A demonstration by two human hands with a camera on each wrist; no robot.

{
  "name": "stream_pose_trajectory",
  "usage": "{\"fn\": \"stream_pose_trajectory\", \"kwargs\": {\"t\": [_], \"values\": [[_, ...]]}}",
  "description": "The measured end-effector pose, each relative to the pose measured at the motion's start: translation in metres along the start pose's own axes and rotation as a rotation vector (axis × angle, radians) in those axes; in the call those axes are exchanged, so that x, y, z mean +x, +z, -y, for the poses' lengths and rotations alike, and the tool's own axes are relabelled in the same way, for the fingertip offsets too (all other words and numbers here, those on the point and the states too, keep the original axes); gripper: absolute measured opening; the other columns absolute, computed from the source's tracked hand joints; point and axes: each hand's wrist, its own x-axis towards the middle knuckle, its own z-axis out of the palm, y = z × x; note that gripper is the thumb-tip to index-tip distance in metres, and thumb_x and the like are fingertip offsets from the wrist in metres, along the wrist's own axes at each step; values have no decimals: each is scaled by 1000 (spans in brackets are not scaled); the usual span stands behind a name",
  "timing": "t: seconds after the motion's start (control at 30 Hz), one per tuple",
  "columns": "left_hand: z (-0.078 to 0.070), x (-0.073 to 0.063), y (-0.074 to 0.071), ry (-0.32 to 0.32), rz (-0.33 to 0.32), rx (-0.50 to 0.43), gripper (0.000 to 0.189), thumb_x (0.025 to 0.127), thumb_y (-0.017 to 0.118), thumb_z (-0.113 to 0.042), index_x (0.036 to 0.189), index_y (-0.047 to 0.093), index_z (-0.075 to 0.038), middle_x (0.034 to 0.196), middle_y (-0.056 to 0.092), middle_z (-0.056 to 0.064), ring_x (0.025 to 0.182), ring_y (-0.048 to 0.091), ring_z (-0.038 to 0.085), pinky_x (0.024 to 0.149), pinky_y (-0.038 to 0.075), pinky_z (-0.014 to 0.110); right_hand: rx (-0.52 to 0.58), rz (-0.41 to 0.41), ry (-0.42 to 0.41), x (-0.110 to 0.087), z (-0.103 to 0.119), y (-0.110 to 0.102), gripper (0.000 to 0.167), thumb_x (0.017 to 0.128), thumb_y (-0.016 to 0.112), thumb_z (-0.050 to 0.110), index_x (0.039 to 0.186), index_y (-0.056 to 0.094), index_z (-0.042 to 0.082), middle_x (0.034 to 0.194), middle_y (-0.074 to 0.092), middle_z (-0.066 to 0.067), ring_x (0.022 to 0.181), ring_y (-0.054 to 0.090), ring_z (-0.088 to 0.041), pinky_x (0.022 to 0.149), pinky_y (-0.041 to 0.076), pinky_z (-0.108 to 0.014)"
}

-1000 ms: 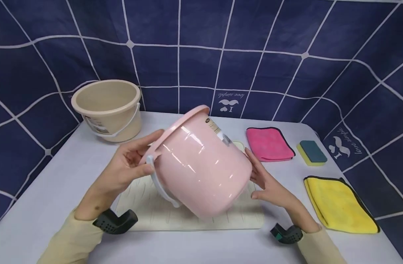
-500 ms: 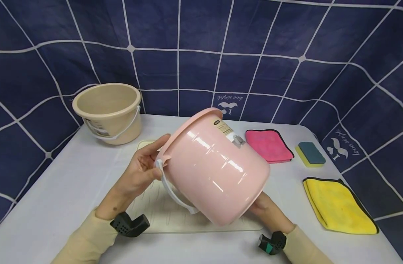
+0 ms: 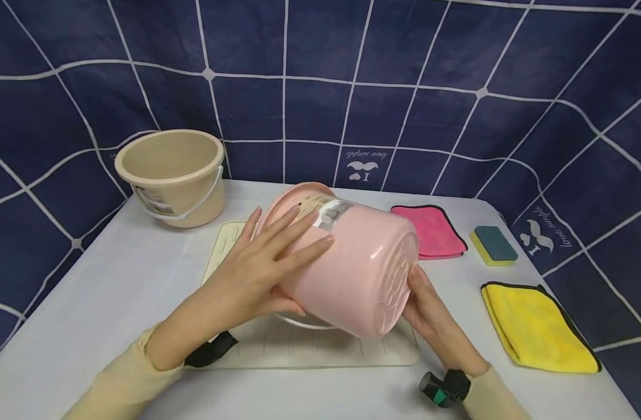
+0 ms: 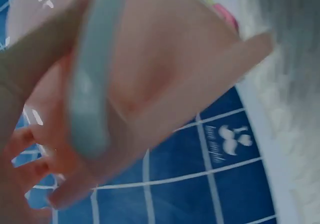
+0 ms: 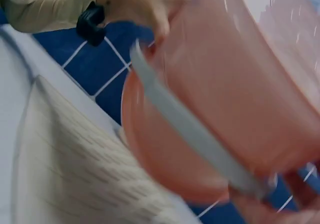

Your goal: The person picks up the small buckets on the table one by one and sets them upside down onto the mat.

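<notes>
A glossy pink bucket (image 3: 346, 274) is held tilted on its side above a cream ribbed mat (image 3: 310, 353), its mouth to the left and its round base facing right. My left hand (image 3: 249, 271) lies with spread, fairly straight fingers on the bucket wall near the rim, partly over the printed label (image 3: 328, 213). At the base edge, my right hand (image 3: 430, 309) grips the bucket with its thumb on the bottom. The white carry handle (image 5: 185, 129) hangs loose under the bucket. Blurred fingers of the left hand show beside the wall in the left wrist view.
A beige bucket (image 3: 189, 189) with a white handle stands at the back left. To the right lie a folded pink cloth (image 3: 430, 230), a green-and-yellow sponge (image 3: 496, 244) and a folded yellow cloth (image 3: 538, 326). Behind rises a dark blue tile-patterned curtain (image 3: 320, 105).
The bucket has turned so its base and label now show more. The left hand has gone from gripping the rim to lying over the wall; the right hand moved from the side to the base.
</notes>
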Motion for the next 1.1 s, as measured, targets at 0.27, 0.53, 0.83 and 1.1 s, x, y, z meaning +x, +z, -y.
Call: {"fn": "stream_pose_trajectory", "kwargs": {"t": [0.27,0.53,0.83,1.1], "values": [[21,-5,30,-202,-211,-181,118,48,91,-39,146,31,-15,148,32,8,133,30,24,105,25,48,-594,-69,-213,12,25,30,72,93,58,33,150,17,15,145,30,-6,125,37,-22,94,42,-28],[42,20,57,-428,-244,-456,113,55,92,-17,147,27,-8,145,32,5,121,44,21,93,43,33,-964,-158,-253,50,44,33,95,81,72,4,152,12,25,151,22,-1,131,31,-27,93,42,-34],[94,39,119,-531,-8,-665,120,62,88,-16,152,8,-18,149,26,9,124,42,33,93,43,32,-1044,-379,-5,80,27,-15,94,84,70,12,152,6,23,152,19,-10,136,20,-21,103,29,-44],[101,32,150,-491,3,-752,117,65,87,-13,151,9,-20,150,24,8,128,37,31,100,36,37,-1065,-399,-12,68,15,-21,93,84,69,8,152,6,15,152,18,-12,137,18,-24,106,25,-45]]}}
